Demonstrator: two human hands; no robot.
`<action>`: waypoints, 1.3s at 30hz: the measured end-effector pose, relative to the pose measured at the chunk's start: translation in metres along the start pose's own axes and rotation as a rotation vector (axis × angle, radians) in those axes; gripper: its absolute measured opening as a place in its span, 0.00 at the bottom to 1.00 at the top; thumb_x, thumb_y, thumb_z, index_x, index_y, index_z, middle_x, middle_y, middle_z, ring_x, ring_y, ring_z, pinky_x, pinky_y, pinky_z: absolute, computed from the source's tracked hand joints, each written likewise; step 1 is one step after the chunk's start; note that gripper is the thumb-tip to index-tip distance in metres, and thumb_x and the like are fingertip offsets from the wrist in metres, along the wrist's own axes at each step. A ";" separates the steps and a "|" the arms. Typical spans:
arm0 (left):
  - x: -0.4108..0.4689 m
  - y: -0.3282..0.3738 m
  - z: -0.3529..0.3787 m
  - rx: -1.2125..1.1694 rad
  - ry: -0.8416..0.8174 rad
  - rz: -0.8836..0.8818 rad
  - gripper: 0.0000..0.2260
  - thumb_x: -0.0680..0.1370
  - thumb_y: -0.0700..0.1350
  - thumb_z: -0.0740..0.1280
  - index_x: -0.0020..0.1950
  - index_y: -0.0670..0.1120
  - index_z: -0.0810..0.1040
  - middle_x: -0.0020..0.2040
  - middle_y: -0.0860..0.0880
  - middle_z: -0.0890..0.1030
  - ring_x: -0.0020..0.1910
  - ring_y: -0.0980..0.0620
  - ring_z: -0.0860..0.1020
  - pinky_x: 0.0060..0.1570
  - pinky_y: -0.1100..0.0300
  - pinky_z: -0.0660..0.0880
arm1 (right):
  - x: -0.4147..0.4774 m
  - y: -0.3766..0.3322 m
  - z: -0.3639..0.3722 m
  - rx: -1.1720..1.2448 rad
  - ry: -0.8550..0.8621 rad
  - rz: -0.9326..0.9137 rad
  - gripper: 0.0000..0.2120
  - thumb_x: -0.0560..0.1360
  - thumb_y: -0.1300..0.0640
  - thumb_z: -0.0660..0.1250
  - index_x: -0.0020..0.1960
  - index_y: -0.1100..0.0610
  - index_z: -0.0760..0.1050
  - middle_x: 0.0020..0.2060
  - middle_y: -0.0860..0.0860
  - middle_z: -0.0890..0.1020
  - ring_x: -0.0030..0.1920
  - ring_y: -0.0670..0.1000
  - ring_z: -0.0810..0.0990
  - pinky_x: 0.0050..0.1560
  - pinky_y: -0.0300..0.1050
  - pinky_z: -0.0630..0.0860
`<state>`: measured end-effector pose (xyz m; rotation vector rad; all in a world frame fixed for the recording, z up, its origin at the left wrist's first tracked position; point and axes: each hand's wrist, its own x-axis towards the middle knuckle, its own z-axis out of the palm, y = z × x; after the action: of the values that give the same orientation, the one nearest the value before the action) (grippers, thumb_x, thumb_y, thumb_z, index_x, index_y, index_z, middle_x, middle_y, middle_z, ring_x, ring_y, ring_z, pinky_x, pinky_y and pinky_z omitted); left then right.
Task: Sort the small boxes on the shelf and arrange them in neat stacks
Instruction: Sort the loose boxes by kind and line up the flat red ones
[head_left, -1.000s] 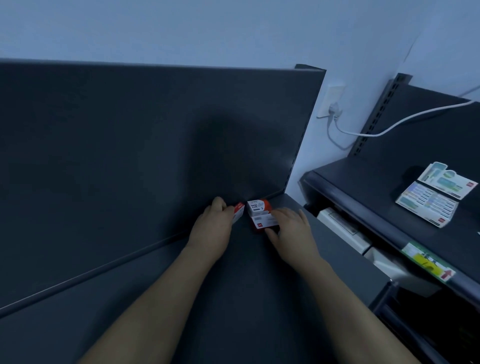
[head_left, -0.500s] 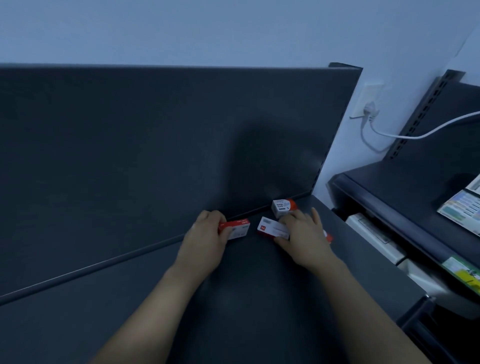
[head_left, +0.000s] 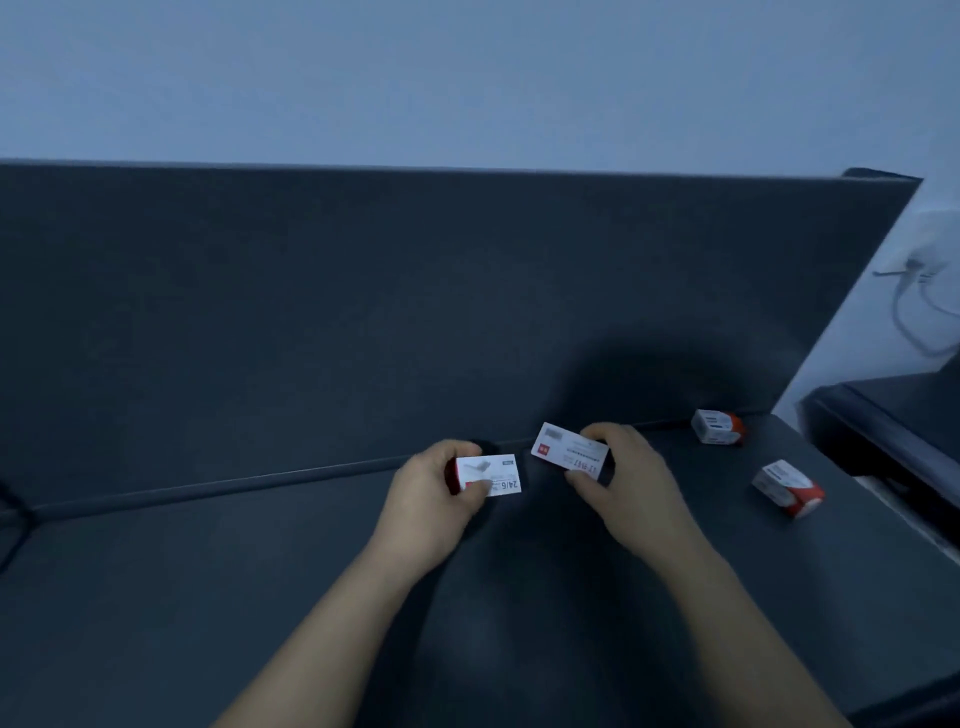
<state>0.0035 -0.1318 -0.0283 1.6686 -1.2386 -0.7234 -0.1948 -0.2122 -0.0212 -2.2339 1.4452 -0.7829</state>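
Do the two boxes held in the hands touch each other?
Apart. In the head view a narrow dark gap shows between the left box, held by the left hand, and the right box, held by the right hand.

Fine print on left box (head_left: 488, 475) and right box (head_left: 569, 451) blurred — socket (head_left: 930, 239), cable (head_left: 897, 312) smeared, edge-cropped

Two boxes are held over the shelf (head_left: 260, 597), just before the back panel (head_left: 311, 312). The left-hand box (head_left: 491, 475) is gripped in the left hand (head_left: 431, 499) and the right-hand box (head_left: 569, 451) in the right hand (head_left: 628, 483); they are side by side, not touching. Further right, two boxes are set on the shelf. The rear box (head_left: 716, 427) is placed at the foot of the back panel. The front box (head_left: 787, 487) is placed before it and to its right, near the shelf's right edge. A neighbouring shelf unit (head_left: 893, 415) is located beyond that edge.
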 end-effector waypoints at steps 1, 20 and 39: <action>-0.009 -0.004 -0.015 0.003 0.009 -0.019 0.10 0.73 0.41 0.72 0.50 0.54 0.78 0.44 0.56 0.82 0.44 0.57 0.80 0.45 0.64 0.77 | -0.003 -0.014 0.007 0.018 -0.005 -0.018 0.14 0.73 0.55 0.70 0.57 0.49 0.72 0.51 0.42 0.73 0.48 0.41 0.73 0.47 0.35 0.69; -0.201 -0.109 -0.294 0.306 0.489 -0.195 0.16 0.69 0.44 0.74 0.55 0.50 0.76 0.48 0.54 0.78 0.46 0.59 0.77 0.42 0.71 0.71 | -0.098 -0.285 0.174 0.348 -0.313 -0.333 0.10 0.72 0.59 0.70 0.49 0.47 0.74 0.48 0.41 0.74 0.46 0.43 0.77 0.47 0.47 0.77; -0.353 -0.171 -0.446 0.458 0.988 -0.470 0.19 0.76 0.55 0.67 0.64 0.48 0.76 0.57 0.51 0.78 0.48 0.57 0.76 0.46 0.62 0.71 | -0.168 -0.481 0.298 0.337 -0.517 -0.700 0.13 0.72 0.53 0.71 0.56 0.49 0.75 0.52 0.43 0.74 0.48 0.43 0.76 0.46 0.39 0.75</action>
<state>0.3392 0.3580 -0.0181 2.2926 -0.3001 0.2019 0.2794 0.1388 -0.0194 -2.4094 0.2616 -0.5127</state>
